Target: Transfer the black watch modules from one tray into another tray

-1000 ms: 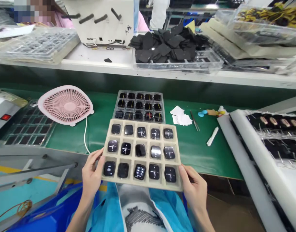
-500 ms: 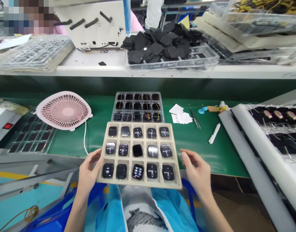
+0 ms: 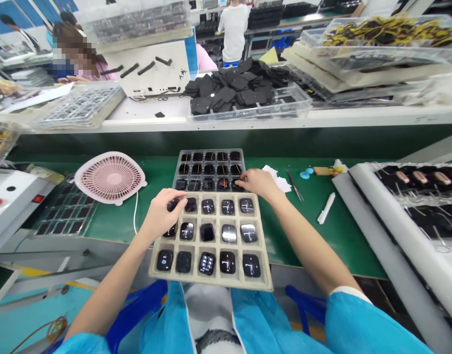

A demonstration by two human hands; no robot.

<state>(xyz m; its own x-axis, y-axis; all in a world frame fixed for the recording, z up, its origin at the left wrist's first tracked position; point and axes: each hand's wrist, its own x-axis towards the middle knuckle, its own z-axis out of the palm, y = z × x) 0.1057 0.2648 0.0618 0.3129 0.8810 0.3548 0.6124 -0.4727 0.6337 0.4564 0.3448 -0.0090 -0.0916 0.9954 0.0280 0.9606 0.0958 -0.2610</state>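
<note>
In front of me lies a beige compartment tray (image 3: 217, 218) of square black smartwatches, several showing lit clock faces. My left hand (image 3: 163, 211) is at its far left corner, thumb and fingers closed around a dark smartwatch (image 3: 172, 204) in the corner compartment. Just behind stands a clear plastic tray (image 3: 177, 169) with black watch pieces, some crossed by a yellow strip. My right hand (image 3: 260, 182) reaches to that tray's near right corner, its fingertips pinching a black watch piece (image 3: 236, 186), which they partly cover.
A pink fan (image 3: 111, 177) lies left on the green mat. White paper (image 3: 281, 183), tweezers (image 3: 295, 186) and a white pen-like tube (image 3: 326, 209) are to the right. Black pads (image 3: 233, 86) fill a shelf tray beyond. A rack (image 3: 406, 236) borders the right; co-workers sit farther off.
Both hands have left the beige tray's sides. My left hand moved up to its far left smartwatch; my right hand went forward and left to the clear tray. The view tilted up.
</note>
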